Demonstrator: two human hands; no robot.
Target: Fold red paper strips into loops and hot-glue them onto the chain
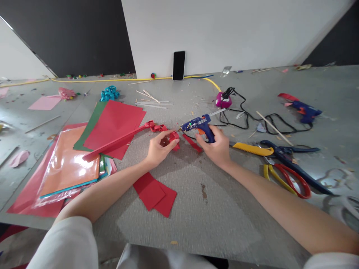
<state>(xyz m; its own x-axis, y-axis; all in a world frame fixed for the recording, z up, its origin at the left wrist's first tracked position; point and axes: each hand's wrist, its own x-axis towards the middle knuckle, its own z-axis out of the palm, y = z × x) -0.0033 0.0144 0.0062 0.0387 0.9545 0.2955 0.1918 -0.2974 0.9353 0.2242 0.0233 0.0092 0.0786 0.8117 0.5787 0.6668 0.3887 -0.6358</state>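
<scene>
Red paper strip (153, 127): L of glue gun (206, 127), curled end pinched narrow in your L hand (158, 149) near the nozzle; can't tell if they touch, too small. Your R hand (218, 148) is closed round the gun's handle. Strip prob. light, springy, easily crushed; best held lightly by curl edges, fingers off nozzle. Straight tail crosses red sheets (117, 117), L of gun. Red cut pieces (151, 192) nearer you than gun; magenta plug block (221, 101) beyond it, slightly R; yellow-handled tool (254, 149) R of it.
</scene>
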